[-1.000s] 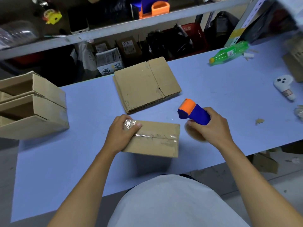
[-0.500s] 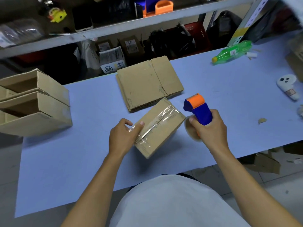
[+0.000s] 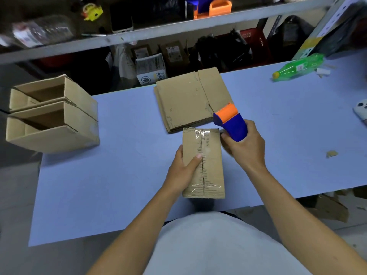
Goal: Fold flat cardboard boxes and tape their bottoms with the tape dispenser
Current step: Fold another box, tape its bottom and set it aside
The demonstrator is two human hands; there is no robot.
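Facing up: one taped box (image 3: 206, 161).

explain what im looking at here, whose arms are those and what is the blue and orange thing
This is filmed from a camera worn on a person's head, looking down at their own arms over a blue table. The left hand holds a folded cardboard box, clear tape along its seam. The right hand grips a blue and orange tape dispenser. Behind lies a stack of flat cardboard boxes. Two finished boxes sit stacked at the left, and a green bottle lies at the far right.
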